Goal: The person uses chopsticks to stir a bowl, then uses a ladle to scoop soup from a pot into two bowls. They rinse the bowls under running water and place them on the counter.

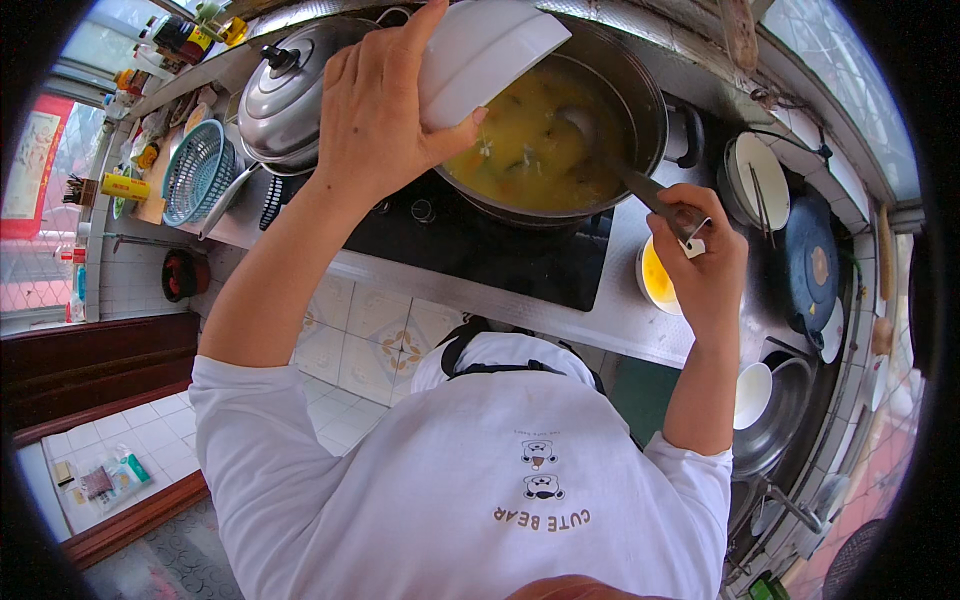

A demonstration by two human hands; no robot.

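Note:
My left hand [382, 112] grips a white bowl [480, 60] tilted over the rim of a large metal pot [649, 97]. The inside of the bowl is turned away from view. Yellow soup [525, 135] with bits in it fills much of the pot. My right hand [701, 255] is closed around the handle of a metal ladle [649, 187], whose head lies in the soup. Just beside my right hand, a small bowl of beaten egg [658, 277] stands on the steel counter, partly hidden by that hand.
Left of the pot is a lidded metal pan [289, 97] with its handle jutting out, and a blue plastic basket [199, 172]. A black cooktop [487, 255] lies under the pot. To the right are a bowl with chopsticks [761, 180], a dark blue lid [814, 262] and a sink [784, 420].

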